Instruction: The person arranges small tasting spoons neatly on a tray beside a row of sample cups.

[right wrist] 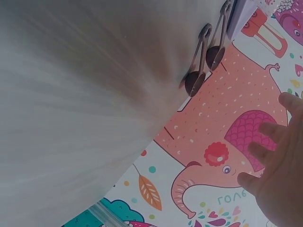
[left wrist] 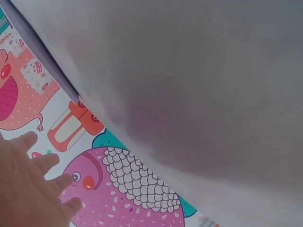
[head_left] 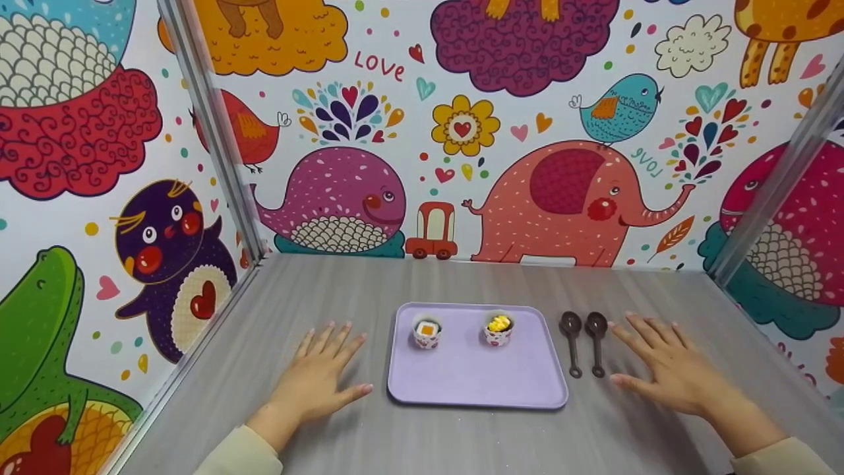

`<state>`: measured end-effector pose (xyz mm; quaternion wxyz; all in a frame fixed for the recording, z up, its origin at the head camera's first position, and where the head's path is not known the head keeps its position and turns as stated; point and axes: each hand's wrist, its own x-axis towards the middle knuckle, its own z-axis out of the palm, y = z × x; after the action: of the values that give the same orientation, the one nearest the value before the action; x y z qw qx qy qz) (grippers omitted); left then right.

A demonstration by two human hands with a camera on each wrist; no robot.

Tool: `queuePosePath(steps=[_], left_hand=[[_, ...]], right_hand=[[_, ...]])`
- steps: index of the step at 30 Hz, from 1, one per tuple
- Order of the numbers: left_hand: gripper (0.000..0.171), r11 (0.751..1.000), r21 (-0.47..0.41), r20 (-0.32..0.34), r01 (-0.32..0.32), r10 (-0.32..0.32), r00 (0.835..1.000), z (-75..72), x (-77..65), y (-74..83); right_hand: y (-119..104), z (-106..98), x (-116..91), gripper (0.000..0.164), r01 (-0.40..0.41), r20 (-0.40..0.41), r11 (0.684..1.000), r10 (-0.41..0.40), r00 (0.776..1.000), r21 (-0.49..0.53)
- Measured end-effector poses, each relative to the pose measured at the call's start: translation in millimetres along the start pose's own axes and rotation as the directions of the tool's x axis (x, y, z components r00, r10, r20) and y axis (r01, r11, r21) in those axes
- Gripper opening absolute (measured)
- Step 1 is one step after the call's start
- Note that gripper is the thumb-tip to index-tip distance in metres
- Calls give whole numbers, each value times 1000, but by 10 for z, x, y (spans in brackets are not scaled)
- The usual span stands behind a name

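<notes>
A lilac tray [head_left: 475, 382] lies in the middle of the grey table. On it stand two small patterned paper cups: the left cup [head_left: 427, 333] shows a white filling with an orange square on top, the right cup [head_left: 498, 331] a yellow topping. Two dark brown spoons, the nearer-tray spoon [head_left: 572, 343] and the outer spoon [head_left: 597, 343], lie side by side right of the tray, bowls away from me. My left hand [head_left: 320, 376] is spread palm down, left of the tray, holding nothing. Fingers spread, my right hand [head_left: 672, 363] is just right of the spoons, also holding nothing.
The grey table [head_left: 316, 435] is bounded at the back by a wall panel [head_left: 409, 86] printed with cartoon animals. Similar printed panels rise at the left and right, joined by a left metal post [head_left: 214, 125] and a right metal post [head_left: 778, 178].
</notes>
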<state>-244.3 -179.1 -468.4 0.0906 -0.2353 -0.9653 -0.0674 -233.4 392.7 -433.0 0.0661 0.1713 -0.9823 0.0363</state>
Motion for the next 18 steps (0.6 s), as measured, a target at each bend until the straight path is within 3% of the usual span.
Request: queuePosePath(steps=[18], left_hand=[[83, 999, -29, -3, -16, 16, 1000, 15, 62, 99]], right_hand=[[-196, 72, 60, 81, 50, -19, 999, -50, 999, 8]])
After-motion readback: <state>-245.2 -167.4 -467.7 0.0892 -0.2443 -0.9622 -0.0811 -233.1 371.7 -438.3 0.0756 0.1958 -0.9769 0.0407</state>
